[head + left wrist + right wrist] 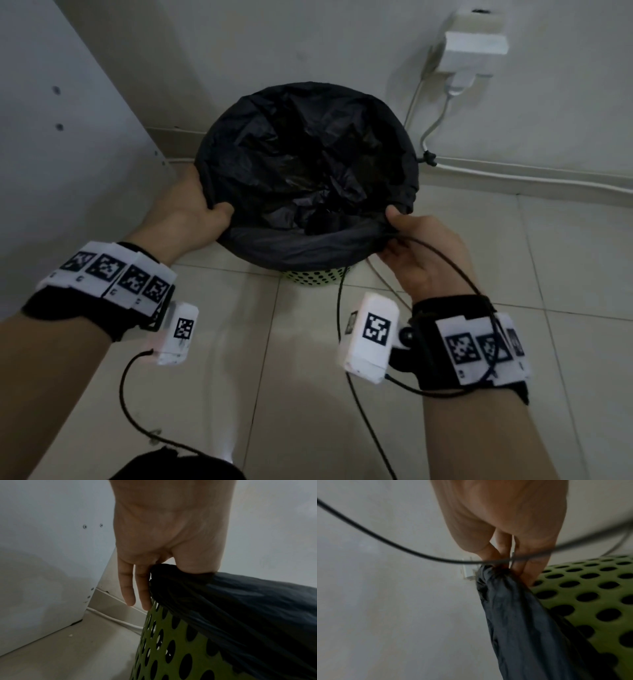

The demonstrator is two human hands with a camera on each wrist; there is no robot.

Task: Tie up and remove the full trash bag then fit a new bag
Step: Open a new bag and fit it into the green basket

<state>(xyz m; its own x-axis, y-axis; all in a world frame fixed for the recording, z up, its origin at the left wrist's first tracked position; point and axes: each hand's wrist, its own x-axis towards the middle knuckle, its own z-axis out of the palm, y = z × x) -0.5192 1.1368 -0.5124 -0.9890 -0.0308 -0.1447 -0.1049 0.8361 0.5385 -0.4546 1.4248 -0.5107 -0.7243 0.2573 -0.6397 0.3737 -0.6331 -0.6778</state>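
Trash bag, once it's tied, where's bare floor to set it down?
Bare tile lies in front of the green bin, between the left hand and right hand. Behind the bin, white cables crowd the wall; a white panel closes off the left.

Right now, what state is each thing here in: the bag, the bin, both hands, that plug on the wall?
Bag: untied, mouth open, folded over the bin's rim.
Bin: upright on the floor, lined.
Left hand: pinching the bag's edge.
Right hand: pinching the bag's edge.
Plug: in the wall socket.
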